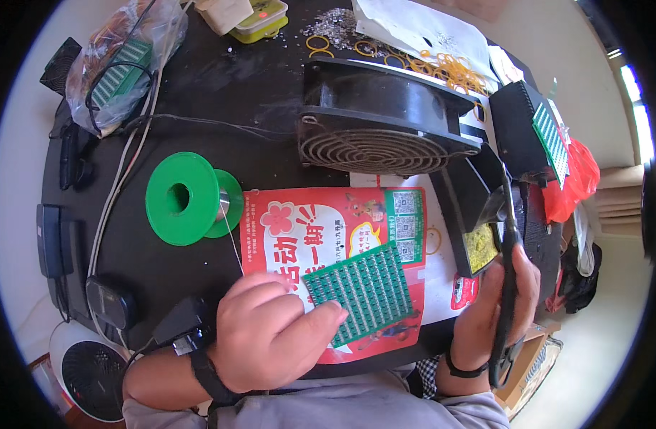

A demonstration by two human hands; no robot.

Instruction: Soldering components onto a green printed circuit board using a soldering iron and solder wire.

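A: Green circuit board [367, 292] lies flat on a red leaflet [335, 229] at the near table edge. The left hand [271, 336] presses on its left end, fingers curled, thumb across the corner. A thin solder wire [232, 243] runs from the green spool [181, 199] down to that hand.

B: And the right hand [496, 307]?

A: It is closed around a black soldering iron [507, 286]. The tip points up toward the stand with the yellow sponge [479, 247], well apart from the board.

B: Progress?

A: Judged from position only: board placed and steadied, iron in hand, no contact with the board at this moment. Which joints are finished cannot be told; the rows are too small to read.
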